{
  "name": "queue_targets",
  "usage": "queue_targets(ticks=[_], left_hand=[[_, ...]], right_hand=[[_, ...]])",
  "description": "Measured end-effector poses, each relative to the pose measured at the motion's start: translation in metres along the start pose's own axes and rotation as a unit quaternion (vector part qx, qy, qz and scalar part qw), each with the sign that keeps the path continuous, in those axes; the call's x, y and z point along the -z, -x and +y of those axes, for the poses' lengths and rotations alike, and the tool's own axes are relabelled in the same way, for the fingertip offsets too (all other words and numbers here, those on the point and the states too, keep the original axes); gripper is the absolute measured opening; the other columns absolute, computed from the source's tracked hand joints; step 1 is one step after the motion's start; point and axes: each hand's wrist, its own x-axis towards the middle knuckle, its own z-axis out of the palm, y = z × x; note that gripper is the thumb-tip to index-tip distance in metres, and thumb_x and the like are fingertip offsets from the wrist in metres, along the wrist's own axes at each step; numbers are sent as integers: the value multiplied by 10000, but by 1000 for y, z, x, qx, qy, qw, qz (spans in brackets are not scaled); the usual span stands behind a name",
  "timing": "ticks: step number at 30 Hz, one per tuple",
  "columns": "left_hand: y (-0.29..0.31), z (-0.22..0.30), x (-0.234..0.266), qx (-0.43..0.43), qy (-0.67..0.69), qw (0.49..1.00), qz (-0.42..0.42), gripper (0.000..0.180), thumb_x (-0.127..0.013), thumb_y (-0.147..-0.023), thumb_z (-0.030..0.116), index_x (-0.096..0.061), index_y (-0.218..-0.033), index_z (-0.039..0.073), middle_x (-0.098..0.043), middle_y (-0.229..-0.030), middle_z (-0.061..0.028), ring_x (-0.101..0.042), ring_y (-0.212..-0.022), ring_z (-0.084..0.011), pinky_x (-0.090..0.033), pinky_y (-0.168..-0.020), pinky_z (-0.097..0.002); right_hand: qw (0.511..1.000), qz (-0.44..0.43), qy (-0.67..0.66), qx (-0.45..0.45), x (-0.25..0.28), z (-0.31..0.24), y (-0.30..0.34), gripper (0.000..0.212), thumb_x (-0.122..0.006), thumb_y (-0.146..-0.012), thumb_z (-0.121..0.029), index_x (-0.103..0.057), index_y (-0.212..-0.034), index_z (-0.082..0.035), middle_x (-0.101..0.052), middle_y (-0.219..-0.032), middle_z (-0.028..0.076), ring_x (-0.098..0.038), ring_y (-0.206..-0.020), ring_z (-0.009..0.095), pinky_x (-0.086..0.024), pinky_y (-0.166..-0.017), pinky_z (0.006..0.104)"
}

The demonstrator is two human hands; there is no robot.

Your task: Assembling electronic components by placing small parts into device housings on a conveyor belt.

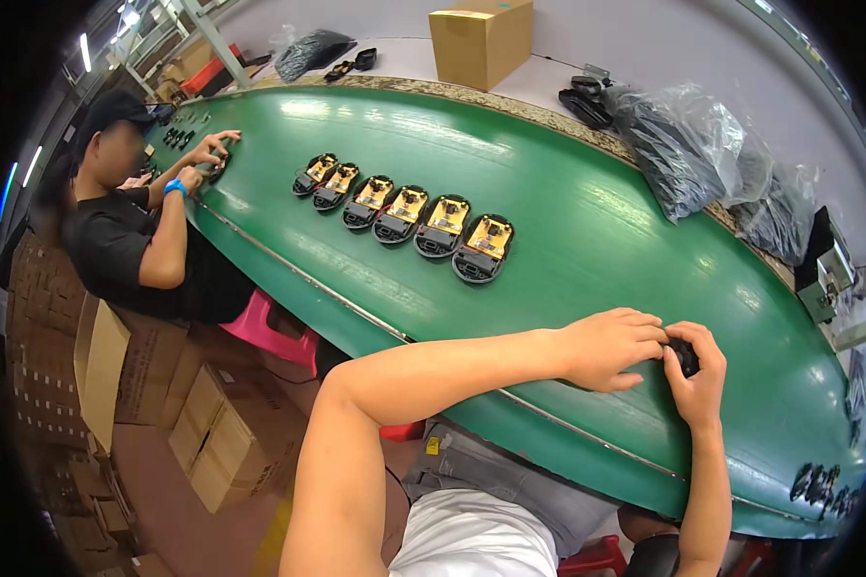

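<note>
My right hand (702,373) is closed around a small black rounded part (684,357), which looks like a computer mouse shell, close above the green work surface. Most of that part is hidden by my fingers. My left hand (613,350) reaches across from the left with its palm down. Its fingers are stretched out and its thumb stands apart, the fingertips coming up to the black part. Farther left, a slanting row of several opened computer mice (436,227) lies on the green belt (587,260), each with a yellowish circuit board showing in a black base.
A co-worker (130,207) handles a small part at the belt's left end. Clear bags of black parts (683,154) and a cardboard box (481,43) stand along the far ledge. More black parts (815,484) lie at the near right. Cartons (231,433) stand on the floor.
</note>
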Motion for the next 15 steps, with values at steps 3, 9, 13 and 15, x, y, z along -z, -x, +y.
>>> queue_targets(ticks=[3, 9, 13, 15], left_hand=[[1, 0, 1, 2, 1, 1000, -2, 492, -744, -868, 215, -600, -1296, 20, -573, -1410, -180, -467, -1405, -381, -372, -1178, -495], [0, 1, 4, 3, 1, 1000, -9, 491, -745, -868, 215, -601, -1292, 15, -570, -1411, -184, -467, -1406, -379, -371, -1179, -494], [-1, 3, 8, 1, -2, 1000, -20, 498, -747, -867, 222, -597, -1295, 15, -569, -1409, -185, -465, -1407, -375, -370, -1180, -489], [1, 3, 8, -1, -3, 1000, -15, 502, -747, -867, 226, -595, -1296, 15, -568, -1408, -185, -467, -1405, -374, -371, -1178, -489]], right_hand=[[1000, 1, -1, -4, -1, -2, -1, 238, -715, -809, 6, -694, -1046, 6, -716, -1061, 158, -686, -1003, 315, -537, -903, 391], [1000, 0, -2, -8, -1, -4, -3, 230, -704, -817, 4, -691, -1047, 5, -712, -1056, 157, -686, -991, 313, -537, -893, 388], [1000, -1, -10, -14, 1, -8, -4, 221, -701, -823, -2, -692, -1044, 4, -711, -1054, 157, -687, -988, 307, -538, -884, 384], [1000, -3, -10, -19, 1, -11, -5, 219, -702, -823, -2, -693, -1042, 4, -711, -1054, 157, -687, -987, 306, -539, -883, 385]])
